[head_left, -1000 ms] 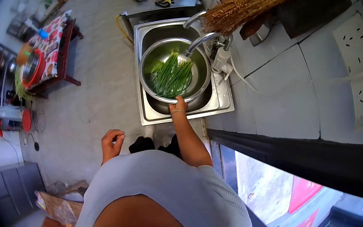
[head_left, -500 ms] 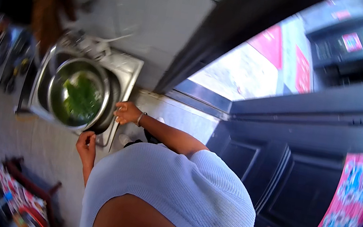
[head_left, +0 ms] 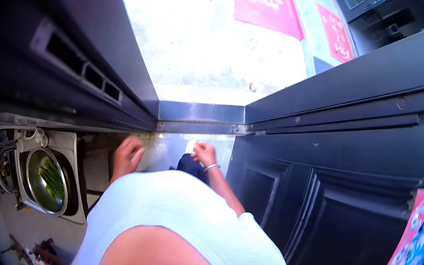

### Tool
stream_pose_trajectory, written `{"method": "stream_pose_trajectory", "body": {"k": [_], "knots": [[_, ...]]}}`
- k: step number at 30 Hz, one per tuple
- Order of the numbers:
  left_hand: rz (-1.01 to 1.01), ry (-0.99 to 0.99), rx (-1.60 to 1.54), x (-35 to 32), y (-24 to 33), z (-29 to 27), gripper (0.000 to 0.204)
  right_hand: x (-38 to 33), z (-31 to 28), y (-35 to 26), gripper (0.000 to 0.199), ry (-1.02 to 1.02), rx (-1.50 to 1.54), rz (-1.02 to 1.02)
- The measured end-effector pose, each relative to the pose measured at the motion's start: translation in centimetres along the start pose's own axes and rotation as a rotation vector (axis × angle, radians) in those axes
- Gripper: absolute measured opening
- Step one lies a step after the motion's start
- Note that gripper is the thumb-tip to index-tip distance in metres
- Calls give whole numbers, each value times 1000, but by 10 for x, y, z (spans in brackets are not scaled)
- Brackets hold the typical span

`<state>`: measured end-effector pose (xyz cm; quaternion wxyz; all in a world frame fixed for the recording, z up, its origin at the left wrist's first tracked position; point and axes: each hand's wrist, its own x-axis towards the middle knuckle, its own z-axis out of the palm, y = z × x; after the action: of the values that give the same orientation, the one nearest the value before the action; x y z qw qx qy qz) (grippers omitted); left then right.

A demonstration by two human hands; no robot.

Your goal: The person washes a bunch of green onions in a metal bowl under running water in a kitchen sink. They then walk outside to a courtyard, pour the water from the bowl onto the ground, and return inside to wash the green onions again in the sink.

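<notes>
My left hand [head_left: 127, 154] hangs in front of my body with its fingers loosely curled and nothing in it. My right hand [head_left: 203, 153], with a thin bracelet on the wrist, is closed into a loose fist and holds nothing that I can see. Both hands are above the pale floor just inside a doorway. A small white shape [head_left: 190, 144] lies right beside the right hand; I cannot tell what it is. Far to the left, a metal bowl of green vegetables [head_left: 47, 181] stands in a steel sink [head_left: 75, 152], well away from both hands.
A dark panelled door [head_left: 321, 202] fills the right side. A metal threshold [head_left: 198, 113] runs across ahead, with bright pavement [head_left: 208, 40] and red mats [head_left: 265, 4] beyond it. A dark frame with slots [head_left: 80, 68] is at the upper left.
The view has swung from the sink to the doorway. My right hand has left the bowl's rim and now hangs free. The sink has slid to the far left.
</notes>
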<state>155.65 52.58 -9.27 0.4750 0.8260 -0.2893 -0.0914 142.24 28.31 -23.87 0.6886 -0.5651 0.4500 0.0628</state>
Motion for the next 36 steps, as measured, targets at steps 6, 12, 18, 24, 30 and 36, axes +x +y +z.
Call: {"method": "stream_pose_trajectory", "body": {"k": [6, 12, 18, 24, 30, 36], "knots": [[146, -96, 96, 132, 66, 73, 25, 19, -130, -80, 27, 215, 123, -83], [16, -127, 29, 236, 79, 131, 31, 54, -205, -110, 26, 429, 160, -77], [-13, -371, -2, 350, 37, 214, 28, 107, -248, -146, 26, 572, 148, -85], [228, -660, -43, 523, 38, 323, 27, 171, -295, -205, 25, 923, 304, -1], [126, -667, -220, 664, 59, 378, 25, 204, -329, -302, 32, 1070, 490, 22], [113, -824, -29, 725, 37, 414, 24, 219, -355, -332, 51, 1290, 542, 58]]}}
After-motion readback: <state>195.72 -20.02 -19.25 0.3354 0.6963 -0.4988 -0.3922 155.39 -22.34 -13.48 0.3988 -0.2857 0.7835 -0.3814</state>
